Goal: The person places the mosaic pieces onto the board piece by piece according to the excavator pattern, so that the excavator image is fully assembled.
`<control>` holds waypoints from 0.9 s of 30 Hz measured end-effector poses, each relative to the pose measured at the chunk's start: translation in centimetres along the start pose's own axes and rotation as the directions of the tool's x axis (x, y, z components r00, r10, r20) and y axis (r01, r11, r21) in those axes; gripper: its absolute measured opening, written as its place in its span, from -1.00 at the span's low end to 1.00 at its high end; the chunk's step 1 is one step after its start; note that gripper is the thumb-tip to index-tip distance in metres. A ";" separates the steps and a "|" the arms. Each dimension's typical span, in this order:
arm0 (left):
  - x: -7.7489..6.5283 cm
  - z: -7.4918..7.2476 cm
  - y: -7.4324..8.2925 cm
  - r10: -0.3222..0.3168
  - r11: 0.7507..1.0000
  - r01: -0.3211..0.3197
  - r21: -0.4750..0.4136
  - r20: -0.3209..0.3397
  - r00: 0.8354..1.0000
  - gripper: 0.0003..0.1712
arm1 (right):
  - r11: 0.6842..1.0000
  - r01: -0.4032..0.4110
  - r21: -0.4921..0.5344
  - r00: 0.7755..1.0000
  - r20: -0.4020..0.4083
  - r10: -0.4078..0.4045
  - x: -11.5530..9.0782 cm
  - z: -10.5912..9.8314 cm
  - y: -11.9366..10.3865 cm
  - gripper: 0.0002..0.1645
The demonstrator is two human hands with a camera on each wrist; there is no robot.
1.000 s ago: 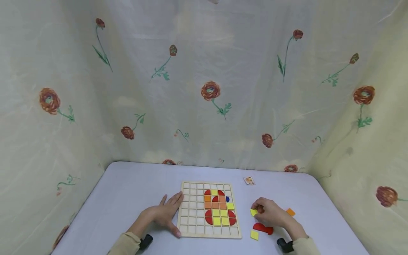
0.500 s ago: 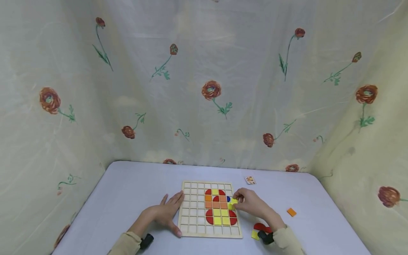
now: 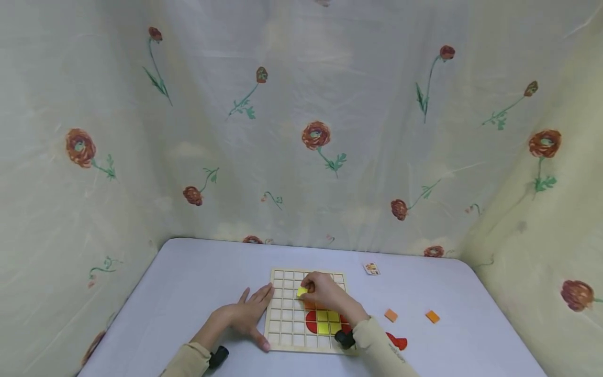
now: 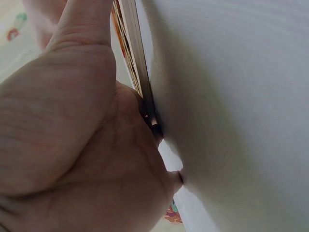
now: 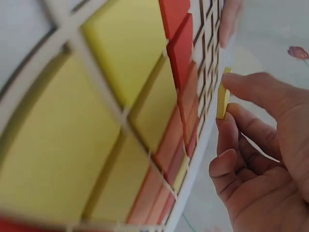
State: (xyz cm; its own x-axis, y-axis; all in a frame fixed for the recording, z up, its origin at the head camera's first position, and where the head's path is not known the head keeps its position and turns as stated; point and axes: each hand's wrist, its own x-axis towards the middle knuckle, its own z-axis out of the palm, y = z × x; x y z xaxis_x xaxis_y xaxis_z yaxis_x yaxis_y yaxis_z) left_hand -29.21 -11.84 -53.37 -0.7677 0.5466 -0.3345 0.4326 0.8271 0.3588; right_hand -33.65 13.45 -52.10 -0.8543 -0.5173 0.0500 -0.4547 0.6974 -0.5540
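Observation:
My right hand (image 3: 330, 293) pinches a small yellow square tile (image 3: 301, 292) between thumb and fingers, over the upper middle of a wooden grid board (image 3: 301, 349). In the right wrist view the tile (image 5: 223, 96) stands edge-on between the fingertips, apart from the grid. My left hand (image 3: 245, 318) lies spread along the board's left side, fingertips and thumb at the rim; the left wrist view shows its palm (image 4: 72, 135) close beside the board's edge. Yellow tiles (image 3: 328, 322) and a red rounded piece (image 3: 311, 322) sit in the grid. My right hand and forearm hide several other pieces.
Right of the board lie a salmon-orange square tile (image 3: 391, 314), an orange square tile (image 3: 432, 316) and red rounded pieces (image 3: 399, 343), partly behind my right sleeve (image 3: 381, 345). A small picture card (image 3: 371, 268) lies beyond the board's right corner. Floral curtains (image 3: 315, 199) surround the table.
My right hand picked up the yellow tile right of the board, carried it to the right rim, then left across the grid. The salmon-orange tile came into view. My left hand stayed put.

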 end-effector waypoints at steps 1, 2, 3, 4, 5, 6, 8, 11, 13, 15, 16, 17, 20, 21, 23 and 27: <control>0.0 0.1 0.1 0.003 1.000 -0.003 0.005 -0.002 1.000 0.60 | 1.000 0.007 -0.006 1.000 0.002 -0.007 0.1 0.1 -0.1 -0.75; 0.0 0.1 0.2 0.009 1.000 -0.008 0.009 -0.005 1.000 0.59 | 1.000 0.010 -0.013 1.000 0.003 -0.010 0.3 0.3 0.0 -0.77; 0.0 0.1 0.2 0.013 1.000 -0.013 0.010 -0.007 1.000 0.59 | 1.000 0.012 -0.012 1.000 0.005 -0.012 0.4 0.4 0.0 -0.78; 0.1 0.1 0.3 0.018 1.000 -0.018 0.010 -0.008 1.000 0.58 | 1.000 0.009 -0.013 1.000 0.006 -0.009 0.4 0.5 0.0 -0.80; 0.1 0.1 0.3 0.019 1.000 -0.019 0.010 -0.007 1.000 0.58 | 1.000 0.013 -0.019 1.000 0.006 -0.013 0.5 0.6 0.1 -0.81; 0.1 0.1 0.4 0.020 1.000 -0.020 0.012 -0.006 1.000 0.58 | 1.000 0.014 -0.024 1.000 0.005 -0.014 0.5 0.6 0.2 -0.82; 0.1 0.0 0.4 0.017 1.000 -0.017 0.014 -0.002 1.000 0.58 | 1.000 0.007 -0.030 1.000 0.002 -0.007 0.7 0.7 0.4 -0.83; 0.1 -0.1 0.4 0.008 1.000 -0.008 0.017 0.005 1.000 0.58 | 0.999 0.011 -0.037 1.000 0.004 -0.011 0.9 0.6 0.4 -0.84; 0.1 -0.1 0.4 0.004 1.000 -0.004 0.015 0.008 1.000 0.58 | 0.999 0.010 -0.038 1.000 0.016 -0.009 1.0 0.5 0.3 -0.84; 0.1 -0.1 0.3 0.003 1.000 -0.003 0.017 0.009 1.000 0.58 | 0.999 0.011 -0.043 0.999 0.030 -0.009 1.1 0.5 0.1 -0.85; 0.1 -0.1 0.3 0.001 1.000 -0.001 0.019 0.008 1.000 0.58 | 0.999 0.011 -0.044 0.999 0.037 -0.009 1.1 0.5 0.1 -0.85; 0.1 -0.1 0.3 -0.001 1.000 0.001 0.020 0.008 1.000 0.58 | 0.999 0.012 -0.049 0.999 0.043 -0.010 1.1 0.5 0.0 -0.84; 0.1 -0.1 0.3 -0.009 1.000 0.009 0.016 0.007 1.000 0.58 | 0.998 0.022 -0.060 0.999 0.050 -0.019 1.1 0.4 0.0 -0.81; 0.1 -0.1 0.3 -0.013 1.000 0.013 0.014 0.008 1.000 0.58 | 0.998 0.021 -0.060 0.999 0.050 -0.018 1.0 0.4 0.0 -0.80; 0.1 -0.1 0.3 -0.018 1.000 0.018 0.009 0.008 1.000 0.59 | 0.999 0.007 -0.048 0.999 0.041 -0.005 0.7 0.3 0.1 -0.75; 0.0 0.0 0.2 -0.024 1.000 0.024 0.016 0.009 1.000 0.59 | 0.999 -0.042 0.027 0.999 0.013 0.042 -0.6 -0.5 0.4 -0.70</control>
State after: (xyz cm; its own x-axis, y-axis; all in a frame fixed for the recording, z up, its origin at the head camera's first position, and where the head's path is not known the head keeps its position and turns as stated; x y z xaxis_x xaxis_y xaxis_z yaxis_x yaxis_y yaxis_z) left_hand -29.16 -11.66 -53.26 -0.7735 0.5280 -0.3507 0.4219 0.8418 0.3367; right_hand -33.46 14.30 -51.90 -0.8694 -0.4939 0.0158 -0.4111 0.7052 -0.5776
